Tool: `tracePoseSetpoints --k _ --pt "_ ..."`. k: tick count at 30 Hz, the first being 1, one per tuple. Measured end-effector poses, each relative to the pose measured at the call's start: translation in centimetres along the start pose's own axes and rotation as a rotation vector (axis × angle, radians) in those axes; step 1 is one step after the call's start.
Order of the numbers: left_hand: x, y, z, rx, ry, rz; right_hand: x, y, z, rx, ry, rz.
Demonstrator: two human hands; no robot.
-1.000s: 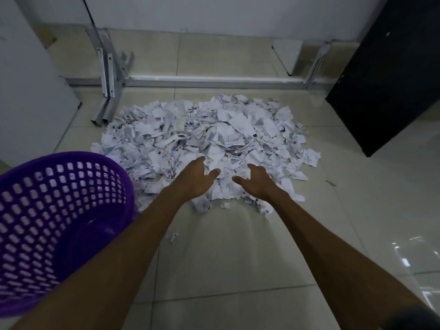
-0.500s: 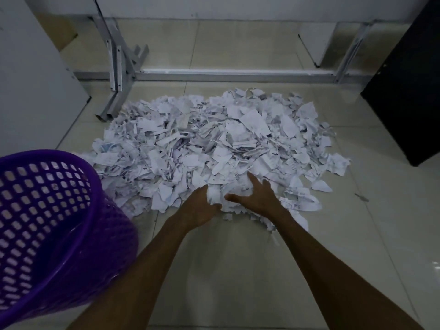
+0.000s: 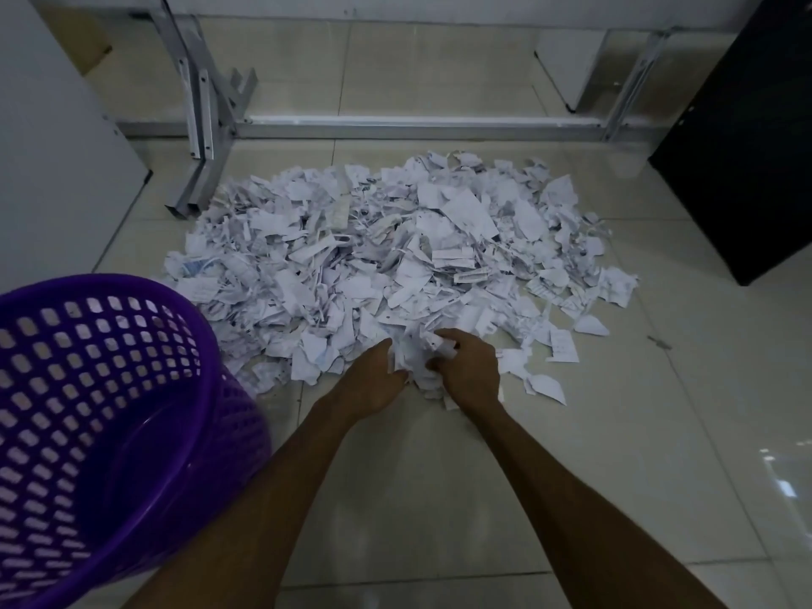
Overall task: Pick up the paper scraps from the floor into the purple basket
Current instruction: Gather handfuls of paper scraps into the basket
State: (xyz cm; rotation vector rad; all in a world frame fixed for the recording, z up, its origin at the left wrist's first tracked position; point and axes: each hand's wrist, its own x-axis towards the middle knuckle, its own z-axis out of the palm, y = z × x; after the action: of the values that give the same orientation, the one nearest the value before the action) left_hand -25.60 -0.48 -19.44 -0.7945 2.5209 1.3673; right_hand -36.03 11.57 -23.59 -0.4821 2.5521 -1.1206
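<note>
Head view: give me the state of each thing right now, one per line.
Left hand: fingers curled round a bunch of scraps.
Right hand: gripping the same bunch.
Paper scraps: heaped on the floor.
Purple basket: upright left of the arms, no scraps visible inside.

Tiled floor, paper scraps, purple basket, metal frame

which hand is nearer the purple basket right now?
Left. The left hand is at the near edge of the paper scraps, on the side of the purple basket. The right hand is beyond it, gripping the same bunch of scraps.
</note>
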Motion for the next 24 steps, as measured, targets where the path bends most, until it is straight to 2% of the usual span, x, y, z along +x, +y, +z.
tracePoseSetpoints --k 12,17,24 --pt "-3.2 5.0 -5.8 0.057 0.025 0.083 -2.8 -6.0 -7.2 0.308 0.142 0.134" --pt "-6.6 6.6 -10.9 0.152 0.065 0.166 -4.5 -11.2 -9.3 0.416 0.163 0.086" --pt "-11.1 5.8 -17.3 0.110 0.192 0.204 -6.6 -19.0 -8.4 0.513 0.095 -0.028"
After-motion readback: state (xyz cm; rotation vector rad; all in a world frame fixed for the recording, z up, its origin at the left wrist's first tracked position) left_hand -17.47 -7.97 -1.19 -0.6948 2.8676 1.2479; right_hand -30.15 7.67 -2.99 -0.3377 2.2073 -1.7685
